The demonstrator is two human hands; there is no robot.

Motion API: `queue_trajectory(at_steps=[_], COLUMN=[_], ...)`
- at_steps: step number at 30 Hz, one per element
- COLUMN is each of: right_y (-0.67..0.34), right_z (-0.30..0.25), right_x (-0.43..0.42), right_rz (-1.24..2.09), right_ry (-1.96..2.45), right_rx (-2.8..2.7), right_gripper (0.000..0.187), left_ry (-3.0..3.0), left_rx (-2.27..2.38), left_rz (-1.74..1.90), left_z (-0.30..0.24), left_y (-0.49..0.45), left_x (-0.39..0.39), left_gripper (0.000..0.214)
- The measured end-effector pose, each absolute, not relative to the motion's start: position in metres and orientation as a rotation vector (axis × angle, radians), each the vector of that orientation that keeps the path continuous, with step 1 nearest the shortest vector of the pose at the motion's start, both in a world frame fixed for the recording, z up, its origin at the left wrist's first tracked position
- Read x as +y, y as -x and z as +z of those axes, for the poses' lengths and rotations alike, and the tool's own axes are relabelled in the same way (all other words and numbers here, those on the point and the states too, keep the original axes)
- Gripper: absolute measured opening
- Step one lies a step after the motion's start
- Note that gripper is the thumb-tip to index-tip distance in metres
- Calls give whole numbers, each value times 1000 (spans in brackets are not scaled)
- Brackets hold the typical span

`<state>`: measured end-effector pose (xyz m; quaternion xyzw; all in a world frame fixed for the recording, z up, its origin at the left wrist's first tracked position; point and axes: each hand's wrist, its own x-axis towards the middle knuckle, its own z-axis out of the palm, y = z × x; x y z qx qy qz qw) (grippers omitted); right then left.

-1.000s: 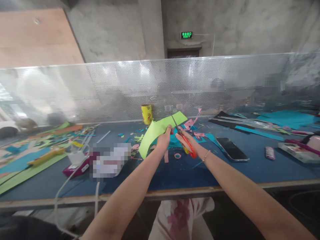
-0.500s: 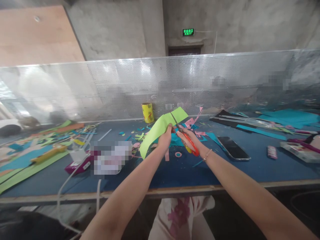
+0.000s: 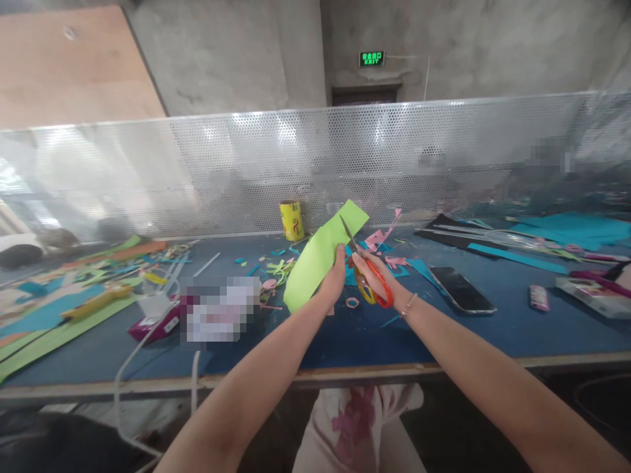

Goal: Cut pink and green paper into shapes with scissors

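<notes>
A bent strip of light green paper [image 3: 315,256] is pinched in my left hand [image 3: 335,276], thumb on top, above the blue table. My right hand [image 3: 377,269] grips red and yellow handled scissors [image 3: 385,293] by the loops. Their blades lie across the green paper near its upper right end, close to my left thumb. Below and around my hands are pink and blue paper scraps, among them a small pink ring with a blue centre [image 3: 351,303].
A yellow tape roll [image 3: 292,221] stands by the perforated metal screen [image 3: 236,171]. A phone [image 3: 462,290] lies right of my hands. Coloured paper strips and a yellow glue gun [image 3: 96,305] lie left. Blue sheets [image 3: 576,231] and a clear box [image 3: 594,295] are at the right.
The green paper has tilted, showing more of its face, and its top end sits higher. The scissors' handles have spread apart. My left hand has turned slightly.
</notes>
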<state>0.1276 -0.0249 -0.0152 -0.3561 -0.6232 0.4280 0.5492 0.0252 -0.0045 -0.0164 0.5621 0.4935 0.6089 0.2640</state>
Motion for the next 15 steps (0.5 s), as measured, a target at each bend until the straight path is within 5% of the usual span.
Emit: queue_trajectory(at_steps=[7, 15], right_y=[-123, -121], right_z=[-22, -25], right_x=[-24, -22], right_rz=[924, 783], right_ry=[820, 830], right_rx=[-1505, -1527], right_gripper=[32, 31], left_ry=[-1547, -1539], left_rx=[1392, 1420], left_rz=[1592, 1663], left_z=[-15, -18], left_y=[-33, -33], left_x=[-13, -8], left_gripper=[60, 53])
